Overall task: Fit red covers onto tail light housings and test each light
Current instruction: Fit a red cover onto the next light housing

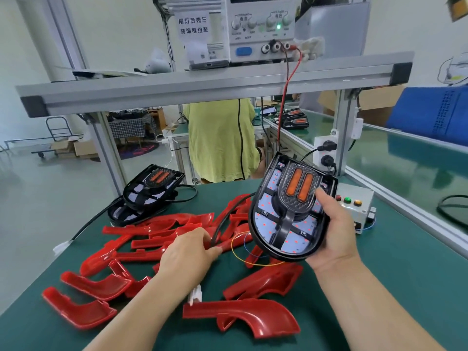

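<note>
The desk [379, 287] carries a loose spread of red covers [240, 323], more than a dozen, lying open-side up or tipped over one another between the near edge and the middle. None of them sits on a housing as far as can be seen, so the fitting looks barely begun. At the back left, two bare housings [149, 193] lie stacked one on the other, uncovered, with cables trailing from them.

A third tail light housing [283, 214] is held up above the desk on the right, tilted with its open face toward the camera. Its white board shows small red dots and its two orange strips are plain to see; it has no cover on it. Fitting and testing seem to lie ahead for all three.

The right hand [334, 231] grips this housing by its right edge, thumb across the front, fingers wrapped behind. The left hand [187, 254] rests palm-down on the pile, fingers curled at the tip of one cover, where a black cable [222, 221] also ends; which of the two it pinches I cannot tell.
</note>
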